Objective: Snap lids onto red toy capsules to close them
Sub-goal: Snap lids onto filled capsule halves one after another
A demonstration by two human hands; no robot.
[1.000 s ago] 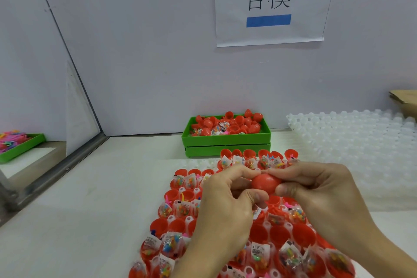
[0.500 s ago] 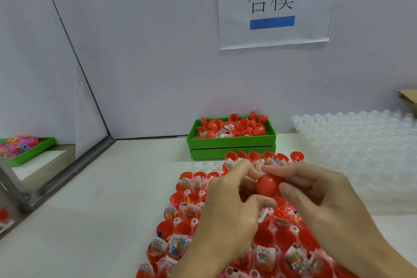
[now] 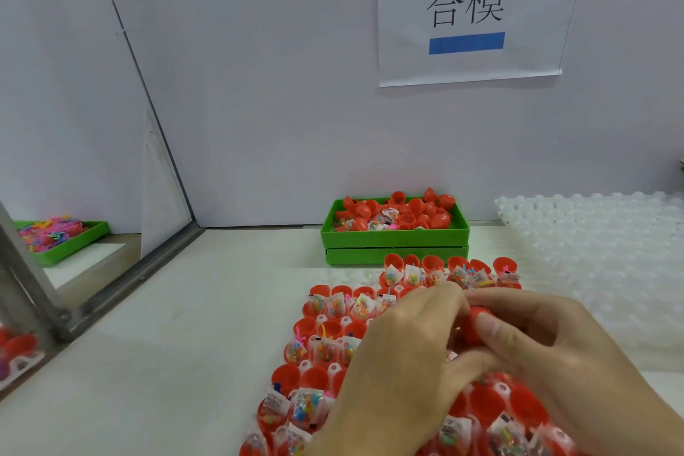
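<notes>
White table, both hands — left hand, right hand — fingers gripping red capsule

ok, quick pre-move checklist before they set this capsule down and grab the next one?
1. Capsule held by both hands: ok. The left hand and right hand both grip the red capsule.
2. Lid fully snapped: cannot tell, fingers cover the seam.
3. Open capsules left to close: ok, many sit filled in the clear tray under the hands.
4. Drop-off bin reachable: ok, the green bin stands right behind the tray.
5. Room in that bin: cannot tell, red pieces already pile to its rim.
</notes>
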